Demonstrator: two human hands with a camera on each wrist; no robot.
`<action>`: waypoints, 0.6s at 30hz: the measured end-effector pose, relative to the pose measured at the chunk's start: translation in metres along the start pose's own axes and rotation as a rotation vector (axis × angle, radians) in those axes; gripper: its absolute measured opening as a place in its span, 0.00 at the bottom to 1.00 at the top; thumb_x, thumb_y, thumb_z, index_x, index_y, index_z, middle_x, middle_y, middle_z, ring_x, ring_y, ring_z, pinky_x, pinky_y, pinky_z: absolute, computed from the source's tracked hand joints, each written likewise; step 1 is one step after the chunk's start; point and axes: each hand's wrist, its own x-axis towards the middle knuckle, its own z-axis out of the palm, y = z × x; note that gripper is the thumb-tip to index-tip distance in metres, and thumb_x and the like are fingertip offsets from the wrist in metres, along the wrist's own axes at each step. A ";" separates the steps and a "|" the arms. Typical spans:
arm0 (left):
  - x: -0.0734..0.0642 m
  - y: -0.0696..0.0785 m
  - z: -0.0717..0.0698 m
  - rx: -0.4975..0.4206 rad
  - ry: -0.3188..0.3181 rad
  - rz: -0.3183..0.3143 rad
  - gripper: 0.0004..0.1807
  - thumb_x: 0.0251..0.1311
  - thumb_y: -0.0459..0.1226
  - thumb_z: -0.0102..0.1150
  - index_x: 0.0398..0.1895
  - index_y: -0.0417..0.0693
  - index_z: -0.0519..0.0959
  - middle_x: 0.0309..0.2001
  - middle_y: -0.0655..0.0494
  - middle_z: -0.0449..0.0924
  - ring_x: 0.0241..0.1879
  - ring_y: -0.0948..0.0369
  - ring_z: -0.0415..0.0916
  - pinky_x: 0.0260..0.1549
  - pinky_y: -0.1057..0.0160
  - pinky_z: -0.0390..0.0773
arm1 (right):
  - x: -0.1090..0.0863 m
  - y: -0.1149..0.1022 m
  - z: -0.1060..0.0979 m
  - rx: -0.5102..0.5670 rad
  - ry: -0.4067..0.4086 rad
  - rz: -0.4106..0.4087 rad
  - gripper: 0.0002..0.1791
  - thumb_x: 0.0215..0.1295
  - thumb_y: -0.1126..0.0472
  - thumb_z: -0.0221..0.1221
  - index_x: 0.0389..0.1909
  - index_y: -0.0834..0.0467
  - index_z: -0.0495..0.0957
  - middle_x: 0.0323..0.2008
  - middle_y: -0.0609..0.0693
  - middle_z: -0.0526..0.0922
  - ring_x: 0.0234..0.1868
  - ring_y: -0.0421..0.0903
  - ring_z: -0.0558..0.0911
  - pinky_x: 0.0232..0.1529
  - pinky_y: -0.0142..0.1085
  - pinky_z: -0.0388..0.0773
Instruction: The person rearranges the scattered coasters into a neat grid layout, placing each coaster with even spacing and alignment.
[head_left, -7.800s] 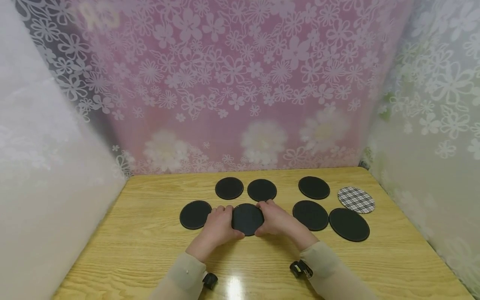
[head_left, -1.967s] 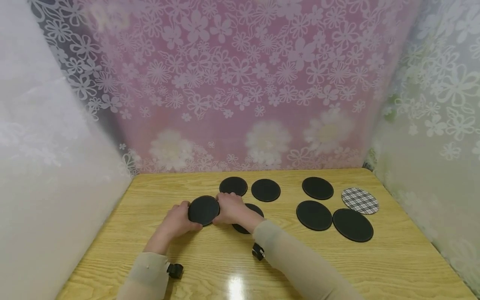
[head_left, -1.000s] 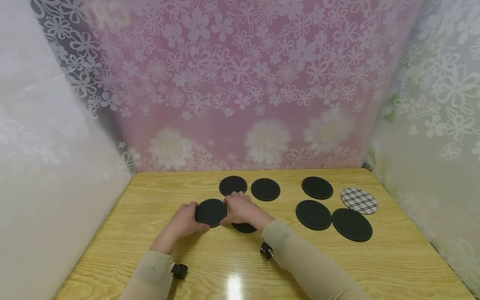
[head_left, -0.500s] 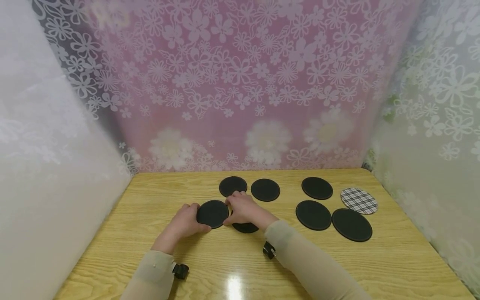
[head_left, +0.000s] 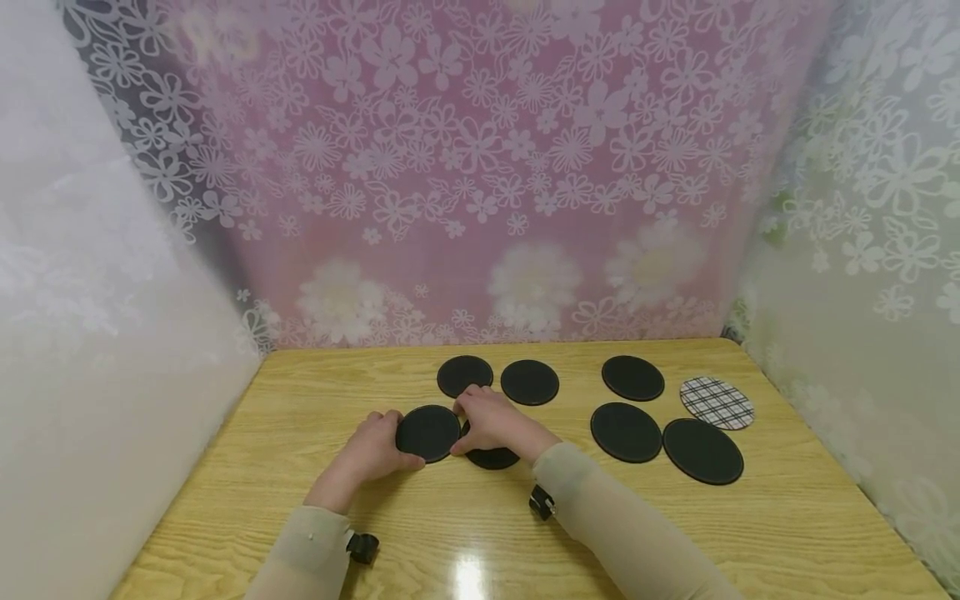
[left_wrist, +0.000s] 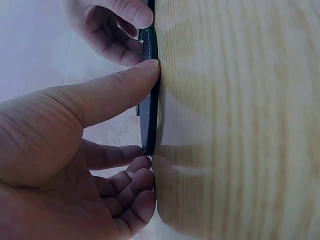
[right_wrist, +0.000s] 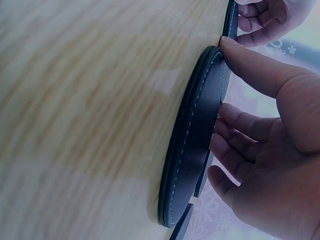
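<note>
A round black coaster point(head_left: 428, 433) lies near the middle of the table, gripped from both sides. My left hand point(head_left: 371, 448) holds its left edge, thumb at the near rim and fingers at the far rim. On its right edge my right hand point(head_left: 491, 419) has its thumb and fingers. Under the right hand, partly covered by it, lies another black coaster point(head_left: 491, 457), close beside the held one. Pale stitching runs along the rim of this second coaster point(right_wrist: 200, 132) in the right wrist view. The left wrist view shows the left thumb against the held coaster point(left_wrist: 147, 115).
Behind the hands lie two black coasters, one at left point(head_left: 465, 377) and one at right point(head_left: 529, 382). Further right are several more black coasters point(head_left: 626, 432) and a plaid coaster point(head_left: 717, 403). Flowered curtains point(head_left: 510, 183) border the wooden table point(head_left: 450, 533).
Both hands earlier held the middle coaster, then the left one. Over the last two seconds they have brought that left coaster rightward and slightly nearer, up close to the middle coaster.
</note>
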 end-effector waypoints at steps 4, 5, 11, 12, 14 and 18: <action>0.000 -0.001 0.000 0.000 0.001 -0.001 0.49 0.54 0.48 0.89 0.70 0.28 0.75 0.57 0.35 0.78 0.55 0.42 0.79 0.60 0.38 0.80 | -0.001 0.000 0.000 0.012 -0.002 -0.003 0.33 0.62 0.41 0.81 0.60 0.54 0.84 0.61 0.51 0.80 0.58 0.51 0.77 0.64 0.49 0.75; 0.000 -0.001 0.001 0.000 0.001 0.000 0.49 0.54 0.48 0.89 0.70 0.28 0.75 0.57 0.36 0.78 0.55 0.42 0.79 0.59 0.38 0.80 | -0.001 0.000 0.000 0.014 -0.001 -0.004 0.33 0.62 0.41 0.82 0.60 0.54 0.84 0.61 0.51 0.80 0.58 0.51 0.77 0.64 0.49 0.75; 0.000 -0.002 0.001 -0.002 0.005 0.009 0.48 0.53 0.48 0.89 0.69 0.28 0.75 0.56 0.36 0.78 0.54 0.43 0.79 0.59 0.39 0.81 | 0.000 0.002 0.001 0.001 0.000 -0.010 0.33 0.62 0.41 0.81 0.61 0.55 0.84 0.62 0.51 0.80 0.60 0.52 0.77 0.65 0.49 0.75; 0.000 -0.002 0.001 -0.002 0.005 0.010 0.48 0.53 0.48 0.89 0.69 0.28 0.76 0.56 0.36 0.78 0.54 0.43 0.79 0.59 0.39 0.81 | 0.001 0.002 0.001 -0.002 0.000 -0.011 0.33 0.62 0.41 0.81 0.61 0.55 0.84 0.62 0.51 0.80 0.61 0.52 0.77 0.66 0.49 0.75; 0.000 -0.002 0.001 -0.002 0.004 0.011 0.48 0.53 0.48 0.89 0.69 0.28 0.76 0.56 0.36 0.78 0.53 0.43 0.79 0.59 0.39 0.81 | 0.001 0.003 0.002 -0.007 0.001 -0.010 0.34 0.63 0.40 0.81 0.62 0.54 0.84 0.63 0.51 0.80 0.62 0.52 0.77 0.66 0.49 0.75; 0.000 -0.001 0.001 0.000 0.005 0.014 0.48 0.53 0.48 0.89 0.68 0.28 0.76 0.56 0.36 0.78 0.53 0.43 0.79 0.59 0.39 0.81 | 0.001 0.003 0.003 0.000 0.001 -0.011 0.34 0.63 0.40 0.81 0.62 0.54 0.83 0.63 0.52 0.79 0.63 0.52 0.77 0.67 0.49 0.75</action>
